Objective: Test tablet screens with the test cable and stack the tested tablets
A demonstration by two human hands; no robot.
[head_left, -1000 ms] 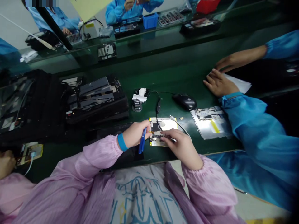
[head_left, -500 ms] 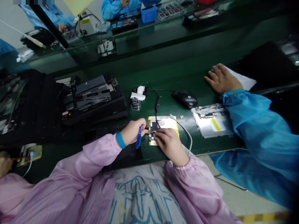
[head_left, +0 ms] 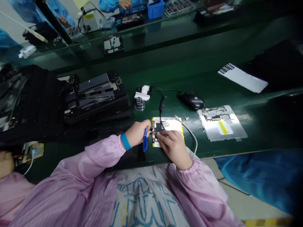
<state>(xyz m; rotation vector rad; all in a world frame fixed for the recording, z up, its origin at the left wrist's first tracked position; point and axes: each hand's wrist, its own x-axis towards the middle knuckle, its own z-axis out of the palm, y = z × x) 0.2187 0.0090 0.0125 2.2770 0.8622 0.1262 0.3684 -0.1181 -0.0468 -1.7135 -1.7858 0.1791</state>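
Observation:
My left hand (head_left: pixel 137 133) is closed around a blue pen-like tool (head_left: pixel 145 142), its upper end at the left edge of a small yellow-edged circuit board (head_left: pixel 169 123) near the green bench's front edge. My right hand (head_left: pixel 174 145) lies on the board's lower half, fingers curled and pressing on a small part I cannot make out. A black cable (head_left: pixel 162 107) and a white cable (head_left: pixel 193 137) run to the board.
A black mouse (head_left: pixel 191 100) and a silver metal plate (head_left: pixel 222 123) lie to the right, white paper (head_left: pixel 242 78) beyond. Black trays of parts (head_left: pixel 94 94) fill the left. A small counter with white tape (head_left: pixel 140 101) stands behind the board. A blue sleeve (head_left: pixel 260 176) is at lower right.
The person on the right has pulled both hands off the white paper and out of view; only the blue sleeve remains low right. My hands stay at the board with little movement.

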